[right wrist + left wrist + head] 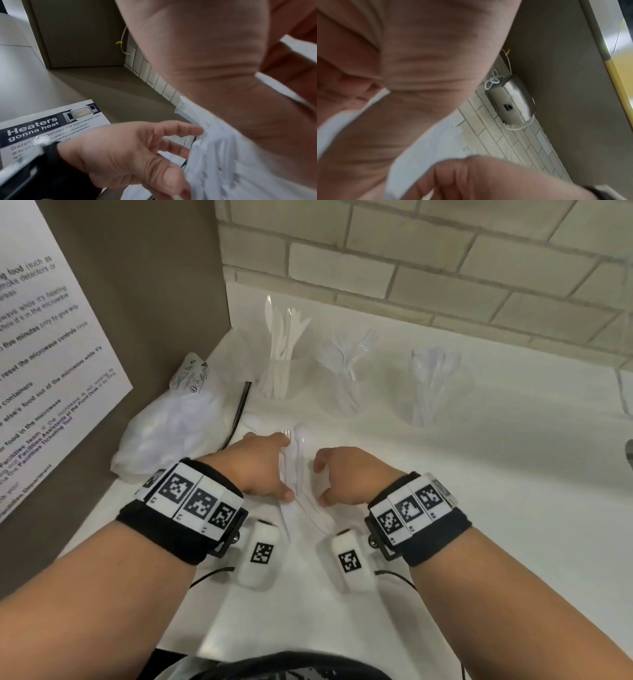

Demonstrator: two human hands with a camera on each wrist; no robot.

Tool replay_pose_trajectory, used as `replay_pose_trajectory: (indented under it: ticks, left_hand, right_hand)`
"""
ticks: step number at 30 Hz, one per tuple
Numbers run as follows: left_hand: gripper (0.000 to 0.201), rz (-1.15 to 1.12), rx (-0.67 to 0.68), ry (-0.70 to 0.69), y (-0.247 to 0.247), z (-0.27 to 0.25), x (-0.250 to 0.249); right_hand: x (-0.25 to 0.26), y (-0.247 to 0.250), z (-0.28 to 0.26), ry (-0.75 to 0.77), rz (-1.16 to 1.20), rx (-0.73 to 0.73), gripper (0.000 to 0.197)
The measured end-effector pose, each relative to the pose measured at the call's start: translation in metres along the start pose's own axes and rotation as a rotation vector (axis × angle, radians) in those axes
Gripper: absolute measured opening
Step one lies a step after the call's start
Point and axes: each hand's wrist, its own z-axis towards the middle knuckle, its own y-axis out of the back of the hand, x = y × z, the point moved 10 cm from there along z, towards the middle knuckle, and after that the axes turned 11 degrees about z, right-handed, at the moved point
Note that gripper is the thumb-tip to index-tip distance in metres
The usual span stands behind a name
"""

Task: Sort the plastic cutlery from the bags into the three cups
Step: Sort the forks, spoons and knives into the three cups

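Observation:
A bundle of white plastic cutlery (pixel 300 460) lies on the white counter (pixel 479 501) between my hands. My left hand (pixel 287 468) holds it from the left, fingers over the top end and thumb near the handles. My right hand (pixel 320 483) curls index finger and thumb against its right side. In the right wrist view the cutlery (pixel 214 155) sits under my right palm and the left hand's fingers (pixel 188 129) touch it. Behind stand three clear cups: knives (pixel 281 371), forks (pixel 346 378), spoons (pixel 428 385). A plastic bag (pixel 171 436) of cutlery lies at the left.
A grey side panel with a printed microwave notice (pixel 44 354) closes the left. The brick wall (pixel 445 268) runs behind the cups. A black cable (pixel 239 412) drops between the bag and the knife cup. A metal device (pixel 510 105) with white cord hangs on the wall.

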Motion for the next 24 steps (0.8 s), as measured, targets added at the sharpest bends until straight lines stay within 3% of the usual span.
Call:
replay_pose_trajectory:
  ticks: [3,6,8,9,12,18,22,24]
  left_hand:
    - [0.093,0.105,-0.018,-0.001,0.009,0.005,0.012]
    - [0.114,0.181,-0.021,0.046,0.016,0.011,0.025]
    - [0.128,0.214,0.008,0.024,0.014,0.016,0.025]
    - [0.131,0.217,0.018,0.014,0.013,0.018,0.024]
    - [0.126,0.226,0.031,0.015,0.011,0.019,0.023]
    - [0.110,0.148,-0.087,-0.028,0.011,0.017,0.013]
    - [0.095,0.092,-0.141,-0.074,0.010,0.015,0.000]
    - [0.098,0.090,-0.156,-0.075,0.008,0.014,0.000]
  right_hand:
    - [-0.008,-0.002,-0.005,-0.019,0.000,0.000,0.030]
    - [-0.019,0.004,-0.011,-0.047,-0.076,-0.021,0.024]
    - [-0.023,0.014,-0.014,-0.041,0.020,-0.110,0.018]
    - [-0.022,0.014,-0.017,-0.027,0.114,-0.135,0.025]
    - [-0.012,-0.005,-0.019,0.017,0.195,-0.081,0.043]
    - [-0.029,0.003,-0.017,-0.024,0.291,-0.122,0.023]
    - [-0.028,0.004,-0.012,-0.034,0.305,-0.099,0.023]
    - [-0.027,0.009,-0.007,-0.029,0.254,-0.105,0.021]
